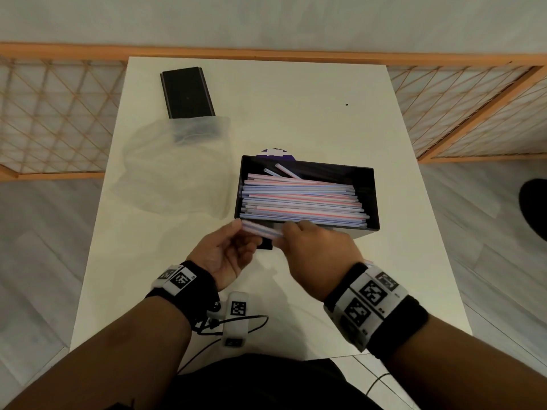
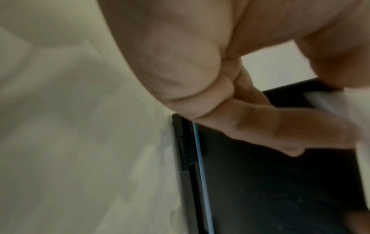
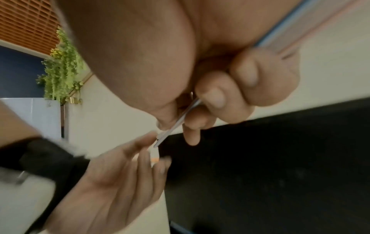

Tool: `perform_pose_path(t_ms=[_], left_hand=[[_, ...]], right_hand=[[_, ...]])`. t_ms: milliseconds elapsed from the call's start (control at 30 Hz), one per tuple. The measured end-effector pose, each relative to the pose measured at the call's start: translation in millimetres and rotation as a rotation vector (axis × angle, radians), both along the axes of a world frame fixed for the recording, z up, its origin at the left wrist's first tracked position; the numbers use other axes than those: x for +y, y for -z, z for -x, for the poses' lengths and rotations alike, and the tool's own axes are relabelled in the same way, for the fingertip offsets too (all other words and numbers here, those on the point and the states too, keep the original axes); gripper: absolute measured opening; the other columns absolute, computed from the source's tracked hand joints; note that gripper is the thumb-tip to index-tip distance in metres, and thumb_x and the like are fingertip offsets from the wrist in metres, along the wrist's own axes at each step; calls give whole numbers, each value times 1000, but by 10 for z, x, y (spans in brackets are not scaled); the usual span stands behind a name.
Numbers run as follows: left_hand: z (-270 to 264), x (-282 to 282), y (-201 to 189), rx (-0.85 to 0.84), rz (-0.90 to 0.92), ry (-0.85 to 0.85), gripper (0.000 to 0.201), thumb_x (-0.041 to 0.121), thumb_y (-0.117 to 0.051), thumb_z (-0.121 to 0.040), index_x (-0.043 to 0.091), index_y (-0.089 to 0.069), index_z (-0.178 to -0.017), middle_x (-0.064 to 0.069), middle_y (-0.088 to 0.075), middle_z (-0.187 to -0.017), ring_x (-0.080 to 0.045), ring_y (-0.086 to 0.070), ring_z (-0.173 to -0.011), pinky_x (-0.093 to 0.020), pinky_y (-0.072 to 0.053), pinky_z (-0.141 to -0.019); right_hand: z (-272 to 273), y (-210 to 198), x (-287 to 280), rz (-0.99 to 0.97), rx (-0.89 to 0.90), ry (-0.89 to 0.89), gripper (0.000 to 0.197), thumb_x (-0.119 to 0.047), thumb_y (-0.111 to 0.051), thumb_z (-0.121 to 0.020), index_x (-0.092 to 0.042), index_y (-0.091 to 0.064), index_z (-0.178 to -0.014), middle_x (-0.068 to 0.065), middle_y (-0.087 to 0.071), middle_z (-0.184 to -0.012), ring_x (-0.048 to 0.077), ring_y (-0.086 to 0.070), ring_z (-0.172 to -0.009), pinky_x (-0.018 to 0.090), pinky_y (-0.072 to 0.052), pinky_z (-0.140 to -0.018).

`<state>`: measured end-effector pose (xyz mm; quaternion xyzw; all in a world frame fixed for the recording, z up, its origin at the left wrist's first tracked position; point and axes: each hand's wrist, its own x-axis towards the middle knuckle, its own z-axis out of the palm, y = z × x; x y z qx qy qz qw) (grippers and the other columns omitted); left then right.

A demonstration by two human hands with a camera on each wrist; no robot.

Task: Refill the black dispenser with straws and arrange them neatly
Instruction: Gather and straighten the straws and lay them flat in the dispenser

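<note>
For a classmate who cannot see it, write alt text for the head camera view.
Two hands, left hand and right hand, hold a few striped straws just in front of an open black dispenser full of straws on a white table. A black lid and clear plastic bag lie beyond.

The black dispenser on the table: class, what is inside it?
The black dispenser holds a stack of striped straws lying lengthwise, with two loose straws angled across the back. Its floor beneath the stack is covered, so anything under it cannot be seen.
</note>
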<state>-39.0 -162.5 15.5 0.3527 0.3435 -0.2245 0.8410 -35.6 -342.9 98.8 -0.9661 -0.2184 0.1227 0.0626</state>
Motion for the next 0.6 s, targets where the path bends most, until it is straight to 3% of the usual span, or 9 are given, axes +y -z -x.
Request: perform_pose_path(t_ms=[100,167,267,367,433,533,600], left_hand=[[29,29,71,95,-27,-91,41,14,-43,-92,1,-70,-64,-13,-66,-61,-16,-58,-42,-19,-48,-40],[42,12,153,152,-176,-103,31,3,-39,-90,2,-61,-69,-12,-60,-62,-15,-51,-42,-18,-43,-39],[35,-87,273,216,-432,-26,16,-6,-52,-90,1,-59,-77,-14,-56,-70,-18,-49,-49,-20,-44,-39],[6,-202,315,198,-432,30,13,-2,-68,-90,3,-60,-80,-11,-56,-71,-17,-53,-54,-22,-49,-41],[-1,-246,339,175,-436,60,20,-3,-75,-85,6,-58,-79,-9,-57,-69,-17,-54,-53,-23,-50,-43],[-2,-288,380,147,-461,70,24,-9,-75,-82,6,-56,-79,-9,-58,-63,-15,-55,-46,-24,-50,-43],[-20,-306,415,147,-503,82,23,-10,-73,-84,6,-56,-81,-11,-58,-62,-15,-55,-44,-24,-51,-42]], right_hand=[[-177,-174,-126,-68,-212,21,35,-45,-28,-100,-21,-53,-97,-1,-62,-87,31,-63,-64,26,-24,-47],[-322,-173,-188,-172,-356,32,38,-44,-32,-98,-17,-58,-90,1,-61,-77,31,-59,-53,25,-29,-46],[-524,-21,-247,-182,-319,-14,44,-43,-31,-97,-12,-62,-90,5,-58,-78,33,-57,-60,32,-34,-55],[-540,106,-262,-63,-231,15,45,-42,-32,-95,-13,-66,-97,7,-61,-88,34,-57,-78,40,-41,-69],[-485,108,-280,-94,-256,55,39,-39,-38,-92,-13,-67,-96,6,-61,-90,33,-55,-81,42,-43,-74],[-357,13,-267,-243,-401,54,17,-25,-57,-84,-10,-65,-87,6,-59,-83,31,-53,-74,37,-42,-67],[-211,-15,-255,-340,-368,4,9,-19,-62,-81,-10,-61,-79,5,-57,-74,28,-54,-64,31,-41,-56]])
